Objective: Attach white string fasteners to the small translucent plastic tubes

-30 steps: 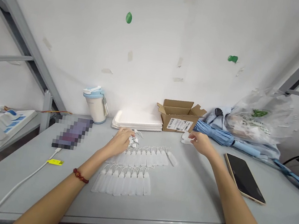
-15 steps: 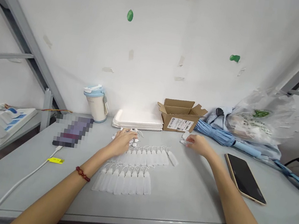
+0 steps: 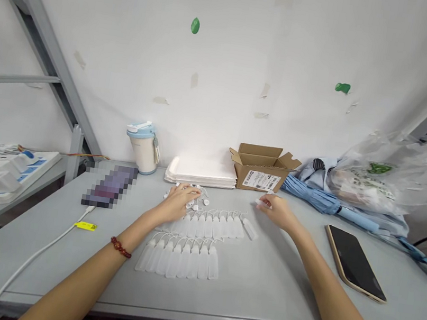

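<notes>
My left hand [image 3: 177,201] rests on a small pile of white round caps with cords [image 3: 203,199], its fingers stretched out over them; the pieces beneath the palm are hidden. At the right, my right hand [image 3: 277,211] pinches a small translucent plastic piece [image 3: 260,203] between thumb and fingers, just in front of the carton. Several frosted, flat translucent tubes with white cord loops lie in two rows: a front row [image 3: 178,260] and a back row [image 3: 211,227], partly behind my left hand. One tube [image 3: 250,229] lies slanted at the back row's right end.
Behind the hands stand an insulated cup [image 3: 143,152], a stack of white flat packs [image 3: 203,173] and an open cardboard carton [image 3: 261,179]. A folded blue umbrella [image 3: 312,196], a plastic bag [image 3: 379,179] and a phone [image 3: 354,262] lie right. A white cable [image 3: 39,249] runs left.
My right hand has drawn the translucent piece slightly toward me. My left hand has shifted a little over the caps, its fingers reaching further right. The view has turned slightly left.
</notes>
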`<act>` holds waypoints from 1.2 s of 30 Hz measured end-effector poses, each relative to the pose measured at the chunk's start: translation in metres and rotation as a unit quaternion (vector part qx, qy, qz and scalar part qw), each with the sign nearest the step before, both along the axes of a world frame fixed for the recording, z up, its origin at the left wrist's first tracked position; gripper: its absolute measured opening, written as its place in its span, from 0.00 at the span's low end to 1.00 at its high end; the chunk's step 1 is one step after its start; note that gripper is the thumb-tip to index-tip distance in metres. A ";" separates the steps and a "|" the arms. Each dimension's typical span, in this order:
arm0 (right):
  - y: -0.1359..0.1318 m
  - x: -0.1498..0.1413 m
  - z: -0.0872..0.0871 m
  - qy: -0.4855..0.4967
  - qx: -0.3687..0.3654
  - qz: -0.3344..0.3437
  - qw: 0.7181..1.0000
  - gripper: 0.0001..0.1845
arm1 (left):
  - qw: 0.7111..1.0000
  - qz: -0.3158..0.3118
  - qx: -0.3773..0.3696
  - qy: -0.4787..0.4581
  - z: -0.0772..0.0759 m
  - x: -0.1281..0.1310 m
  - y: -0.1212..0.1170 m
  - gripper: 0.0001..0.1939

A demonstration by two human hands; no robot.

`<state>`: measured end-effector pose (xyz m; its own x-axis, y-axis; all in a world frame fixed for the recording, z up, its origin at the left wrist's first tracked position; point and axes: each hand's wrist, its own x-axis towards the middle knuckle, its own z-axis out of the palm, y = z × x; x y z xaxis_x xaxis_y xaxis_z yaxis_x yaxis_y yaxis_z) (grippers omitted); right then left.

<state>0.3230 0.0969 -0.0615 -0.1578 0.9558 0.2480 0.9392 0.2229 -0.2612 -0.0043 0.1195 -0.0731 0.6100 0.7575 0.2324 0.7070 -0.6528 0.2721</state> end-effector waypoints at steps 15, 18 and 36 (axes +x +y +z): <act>-0.041 -0.085 0.001 0.091 0.213 0.205 0.951 0.09 | 0.890 -0.018 -0.211 -0.403 0.036 0.020 -0.037 0.18; -0.045 -0.089 0.002 0.124 0.200 0.216 0.948 0.09 | 0.811 -0.019 -0.316 -0.492 0.038 0.026 -0.045 0.12; -0.054 -0.102 -0.002 0.206 0.188 0.248 0.928 0.11 | 0.694 0.007 -0.476 -0.541 0.036 0.034 -0.053 0.09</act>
